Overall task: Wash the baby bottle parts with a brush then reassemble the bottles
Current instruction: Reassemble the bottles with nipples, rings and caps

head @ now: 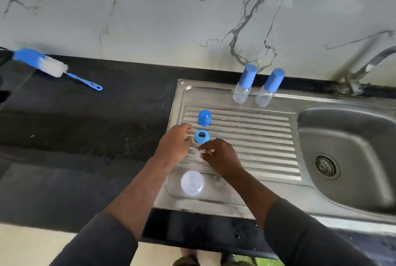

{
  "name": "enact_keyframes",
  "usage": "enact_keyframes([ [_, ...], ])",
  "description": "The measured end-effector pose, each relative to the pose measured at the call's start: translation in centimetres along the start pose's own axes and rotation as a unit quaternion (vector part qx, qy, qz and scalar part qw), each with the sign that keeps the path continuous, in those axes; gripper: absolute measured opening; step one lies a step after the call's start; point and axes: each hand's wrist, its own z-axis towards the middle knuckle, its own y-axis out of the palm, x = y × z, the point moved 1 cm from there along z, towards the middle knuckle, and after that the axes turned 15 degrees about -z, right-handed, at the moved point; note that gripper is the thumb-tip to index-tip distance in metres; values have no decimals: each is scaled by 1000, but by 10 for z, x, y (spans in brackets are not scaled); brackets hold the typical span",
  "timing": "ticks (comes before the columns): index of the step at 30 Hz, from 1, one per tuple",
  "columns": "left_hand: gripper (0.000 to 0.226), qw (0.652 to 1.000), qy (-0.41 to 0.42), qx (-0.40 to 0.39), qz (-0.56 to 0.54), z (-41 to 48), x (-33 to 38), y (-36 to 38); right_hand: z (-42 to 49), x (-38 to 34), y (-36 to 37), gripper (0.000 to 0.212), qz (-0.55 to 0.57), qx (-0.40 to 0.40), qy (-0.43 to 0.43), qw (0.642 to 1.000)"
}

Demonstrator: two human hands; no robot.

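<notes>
The right hand [222, 158] is over the ribbed draining board [257, 137], its grip pinching a small clear teat [200, 155] between thumb and fingertips. The left hand [175, 143] is just beside it at the board's left edge, with its fingers curled next to the blue ring [201, 136]. Whether its grip holds anything cannot be told.

The blue ring lies on the ribs between the two hands. A blue cap [204, 117] stands just behind it. An open bottle [192, 183] stands upright on the flat front strip of the board, near the desk's front edge and below the hands. The first capped bottle [244, 84] and the second capped bottle [269, 87] stand side by side on the back rim of the steel, close to the marble wall [171, 8].

The brush [49, 65] lies on the black desk [96, 126], well apart at the far left. A dark mark on its handle is too small to read.

Right of the ribs is the sink bowl [353, 137], with the tap [368, 66] at its back corner. The ribs to the right of the hands and the desk between brush and board lie bare.
</notes>
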Motion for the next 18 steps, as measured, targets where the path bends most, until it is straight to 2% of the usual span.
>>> enact_keyframes([
  [2, 49, 997, 59, -32, 46, 11, -2, 10, -8, 9, -5, 13, 45, 38, 47, 997],
  [5, 58, 982, 114, -79, 127, 24, -1, 23, -23, 23, -16, 6, 167, 47, 108, 979],
  [9, 51, 968, 132, -112, 179, 35, -3, 30, -39, 27, -23, 9, 388, 24, 176, 904],
  [12, 38, 965, 152, -126, 173, 38, -2, 34, -46, 28, -28, 6, 448, 33, 179, 876],
  [15, 38, 978, 144, -121, 90, 38, 7, 30, -46, 30, -31, 10, 462, 66, 170, 868],
  [17, 34, 987, 73, -111, -91, 34, 21, 25, -44, 31, -37, 17, 459, 84, 162, 869],
  [18, 30, 970, 23, -110, -214, 29, 29, 22, -42, 30, -40, 22, 458, 92, 157, 870],
])
